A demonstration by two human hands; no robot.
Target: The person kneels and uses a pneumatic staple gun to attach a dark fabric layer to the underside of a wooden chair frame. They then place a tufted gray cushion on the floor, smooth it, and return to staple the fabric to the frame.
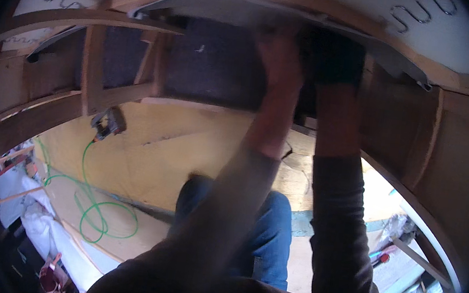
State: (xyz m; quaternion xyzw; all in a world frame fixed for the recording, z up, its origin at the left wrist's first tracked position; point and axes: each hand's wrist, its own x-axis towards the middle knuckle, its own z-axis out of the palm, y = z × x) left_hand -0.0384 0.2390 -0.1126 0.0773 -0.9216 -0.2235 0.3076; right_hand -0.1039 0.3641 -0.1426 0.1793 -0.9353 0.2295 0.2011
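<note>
Both my arms reach up into a wooden furniture frame (91,68), under a strip of grey fabric (220,9) along its curved upper rail. My left hand (279,45) is bare and blurred, its fingertips lost in shadow at the fabric's underside. To its right, my right hand (336,60) appears dark green, as if gloved, and its fingers do not show. What either hand touches or holds is hidden. Behind them hangs a dark panel (214,64) inside the frame.
A pneumatic tool (110,123), likely a stapler, lies on the yellowish board (159,156) at left, with a coiled green hose (104,213) below. Zigzag springs (416,17) show at the top. White sheeting (45,232) lies lower left; a wooden strip (420,260) is at lower right.
</note>
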